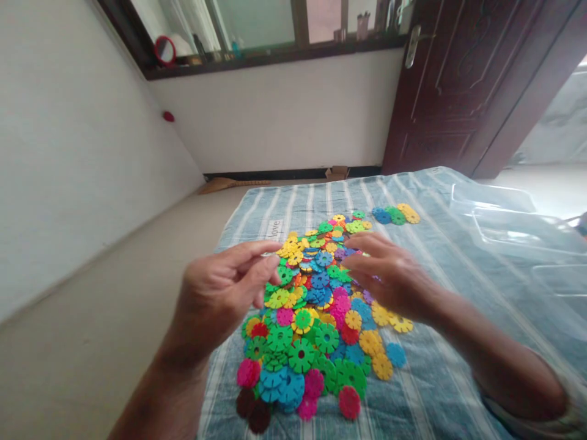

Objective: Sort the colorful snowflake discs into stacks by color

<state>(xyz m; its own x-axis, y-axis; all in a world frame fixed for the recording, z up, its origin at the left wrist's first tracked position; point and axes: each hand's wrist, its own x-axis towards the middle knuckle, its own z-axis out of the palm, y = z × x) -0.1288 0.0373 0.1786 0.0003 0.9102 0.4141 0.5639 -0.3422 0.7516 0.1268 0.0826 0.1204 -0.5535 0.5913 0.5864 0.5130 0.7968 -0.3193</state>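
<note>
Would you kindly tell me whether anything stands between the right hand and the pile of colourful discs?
Nothing visible does: the right hand is right at the pile of discs. The left hand is across from it, and the clear plastic containers lie farther right, out of the way.

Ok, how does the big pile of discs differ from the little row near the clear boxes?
The pile is heaped with many discs; the row has only a few, overlapping in a line. The pile includes pink, red and brown; the row shows just blue, green and yellow. Both are notched discs on the striped cloth.
</note>
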